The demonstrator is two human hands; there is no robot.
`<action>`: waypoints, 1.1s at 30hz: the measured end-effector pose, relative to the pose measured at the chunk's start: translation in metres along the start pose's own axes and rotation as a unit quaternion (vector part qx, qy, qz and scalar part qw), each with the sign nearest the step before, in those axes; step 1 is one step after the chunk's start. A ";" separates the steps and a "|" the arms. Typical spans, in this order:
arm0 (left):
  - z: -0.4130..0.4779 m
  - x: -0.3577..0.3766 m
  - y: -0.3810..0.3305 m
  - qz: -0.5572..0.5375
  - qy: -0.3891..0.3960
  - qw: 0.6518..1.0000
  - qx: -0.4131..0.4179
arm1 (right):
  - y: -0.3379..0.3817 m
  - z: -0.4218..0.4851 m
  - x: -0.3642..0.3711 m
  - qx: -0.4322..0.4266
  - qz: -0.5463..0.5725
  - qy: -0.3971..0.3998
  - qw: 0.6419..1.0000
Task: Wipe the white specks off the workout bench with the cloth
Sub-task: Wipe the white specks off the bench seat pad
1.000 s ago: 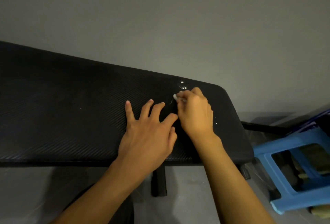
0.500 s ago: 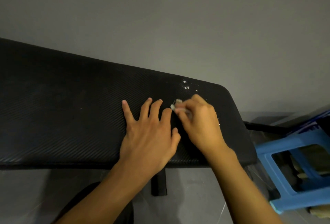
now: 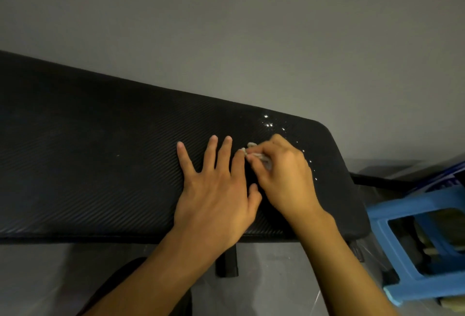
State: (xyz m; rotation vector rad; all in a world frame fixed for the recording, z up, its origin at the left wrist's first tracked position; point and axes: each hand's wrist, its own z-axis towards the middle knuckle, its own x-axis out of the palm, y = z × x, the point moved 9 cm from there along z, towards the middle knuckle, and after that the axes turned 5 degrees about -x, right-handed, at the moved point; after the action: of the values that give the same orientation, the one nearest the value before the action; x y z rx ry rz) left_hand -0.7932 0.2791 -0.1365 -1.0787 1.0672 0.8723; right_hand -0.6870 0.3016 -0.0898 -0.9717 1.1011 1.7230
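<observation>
- Specks (image 3: 268, 123), white and small, lay in a cluster near the far right corner of the black padded worktop (image 3: 100, 164), at about twelve o'clock from the cloth (image 3: 260, 156).
- A thin trail of them ran along the right end, at two to three o'clock from the right grip (image 3: 284, 177). One lone speck (image 3: 118, 155) sat well apart, at about nine o'clock from the left grip (image 3: 216, 195).
- The right grip was closed round the small bunched cloth, pinching it between thumb and fingertips, with the cloth down on the worktop.
- The left grip lay flat with its fingers spread, holding nothing. Its forefinger was just beside the cloth.
- The step in hand looked like a rubbing pass just short of the cluster, with most specks not yet reached.
- To do it well, the cloth wanted more of its face down than a pinched tip gives.
- Short strokes toward twelve o'clock, then round to three, would likely gather the specks rather than scatter them.
- Specks pushed over the right edge could drop toward the blue stool (image 3: 402, 205) at four o'clock, so lifting them into the cloth seemed safer.
- The ribbed surface might trap bits, so strokes along the ribs seemed wise.
</observation>
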 end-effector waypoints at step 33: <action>0.002 0.002 0.000 0.009 -0.006 1.000 0.015 | -0.055 0.066 -0.003 0.121 -0.106 -0.025 0.987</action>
State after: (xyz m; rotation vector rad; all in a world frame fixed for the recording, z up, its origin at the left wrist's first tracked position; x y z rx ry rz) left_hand -0.7926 0.2807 -0.1380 -1.0379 1.0787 0.8737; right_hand -0.6459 0.3761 -0.0815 -0.8540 1.1028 1.3986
